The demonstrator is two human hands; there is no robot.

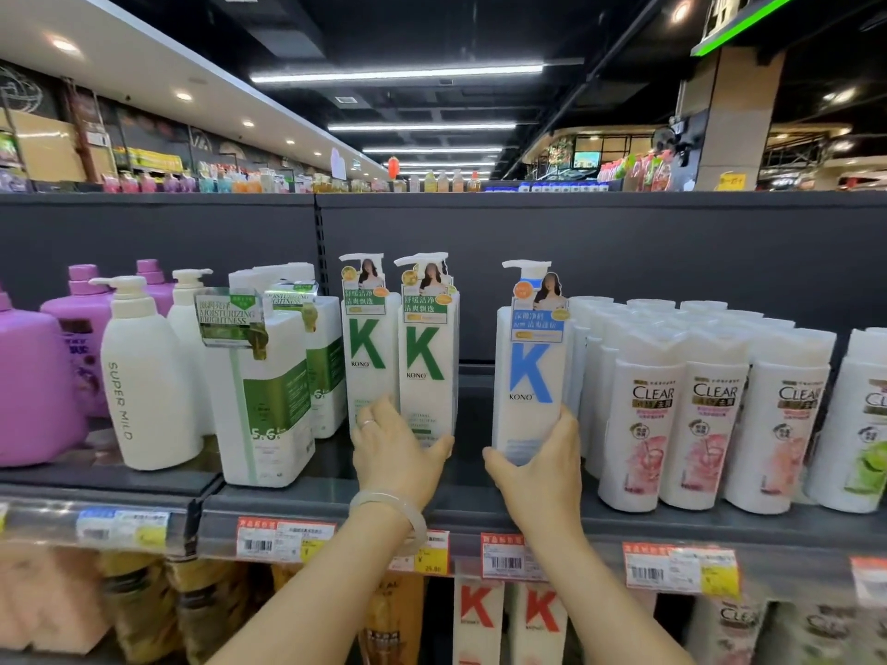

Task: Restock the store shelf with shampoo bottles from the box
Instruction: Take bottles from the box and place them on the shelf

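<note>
Two white pump bottles with a green K (pixel 425 357) stand side by side on the grey shelf (pixel 336 501). My left hand (pixel 396 448) grips the base of the right one, thumb at its right edge. A white pump bottle with a blue K (pixel 530 362) stands to the right, next to the CLEAR bottles. My right hand (pixel 540 465) holds its lower part, thumb on the left and fingers on the right side. A gap of bare shelf lies between the green and blue bottles. No box is in view.
Rows of white CLEAR bottles (pixel 672 419) fill the shelf to the right. White-and-green square bottles (pixel 264 395), a SUPER MILD bottle (pixel 144 376) and purple bottles (pixel 33 376) stand to the left. Price tags (pixel 283 539) line the shelf edge; red K bottles (pixel 509 621) stand on the shelf below.
</note>
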